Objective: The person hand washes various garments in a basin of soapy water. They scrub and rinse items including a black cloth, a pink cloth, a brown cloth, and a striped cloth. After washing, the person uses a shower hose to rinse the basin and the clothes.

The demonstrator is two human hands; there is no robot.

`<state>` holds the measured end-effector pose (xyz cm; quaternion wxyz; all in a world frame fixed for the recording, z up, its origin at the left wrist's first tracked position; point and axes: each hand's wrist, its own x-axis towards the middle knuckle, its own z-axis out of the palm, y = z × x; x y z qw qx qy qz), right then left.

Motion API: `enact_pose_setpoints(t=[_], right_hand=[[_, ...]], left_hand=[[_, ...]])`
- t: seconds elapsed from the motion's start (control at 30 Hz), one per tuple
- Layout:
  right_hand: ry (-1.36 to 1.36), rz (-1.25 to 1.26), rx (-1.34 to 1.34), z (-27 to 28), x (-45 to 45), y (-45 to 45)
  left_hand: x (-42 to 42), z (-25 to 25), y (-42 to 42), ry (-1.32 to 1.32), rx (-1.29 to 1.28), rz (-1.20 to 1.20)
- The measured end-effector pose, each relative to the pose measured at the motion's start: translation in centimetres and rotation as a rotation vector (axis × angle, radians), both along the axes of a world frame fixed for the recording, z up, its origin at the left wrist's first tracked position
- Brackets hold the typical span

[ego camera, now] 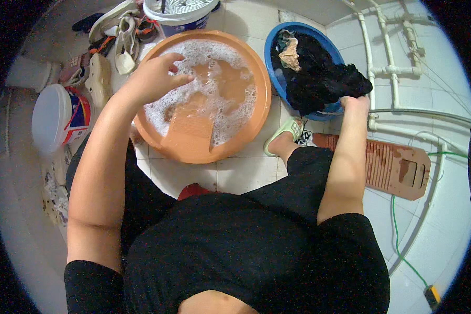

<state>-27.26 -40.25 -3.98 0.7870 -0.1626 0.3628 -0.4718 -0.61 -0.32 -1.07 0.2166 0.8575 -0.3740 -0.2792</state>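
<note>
Above the left rim of an orange plastic basin [263,84], my left hand [157,76] hangs with its thumb and fingers apart, holding nothing. Foamy water [235,121] fills the basin, and a ribbed orange washboard surface [190,131] rises from it on the near side. To the right stands a blue plastic tub [270,59] heaped with dark wet cloth [310,59]. My right hand [355,103] grips a bunched black cloth [349,78] at the tub's right side; the cloth covers most of its fingers. A peach-coloured cloth [290,55] lies on the dark pile.
Several shoes [125,39] crowd the back left beside a white bucket [180,13]. A lidded bucket [53,117] is at far left. White pipes [371,59] run along the right wall, with a brown washboard [392,167] below. My foot in a green slipper [276,143] is between the tubs.
</note>
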Motion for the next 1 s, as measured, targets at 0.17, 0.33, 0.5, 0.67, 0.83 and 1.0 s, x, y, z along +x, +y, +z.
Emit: enact_pose_setpoints(t=[0.17,0.33,0.5,0.67,0.83,1.0], right_hand=[[0.283,-0.147,-0.092,-2.6,-0.6,-2.7],[0.16,0.11,-0.269,0.3,4.0,2.5],[0.072,0.407,-0.103,-0.7,8.2,7.1],[0.272,0.725,-0.061,-0.1,12.1,13.9],[0.479,0.975,-0.237,-0.1,12.7,17.9],[0.567,1.179,-0.241,-3.7,11.6,19.6]], left_hand=[[-0.7,0.5,-0.7,0.03,0.065,-0.054],[-0.2,0.6,0.2,-0.047,-0.024,-0.076],[1.4,3.3,2.6,-0.174,-0.337,0.042],[5.6,8.2,13.8,0.134,-0.706,0.478],[5.5,-1.3,35.0,0.095,-0.332,1.005],[-4.6,-18.7,47.4,0.036,0.207,1.079]])
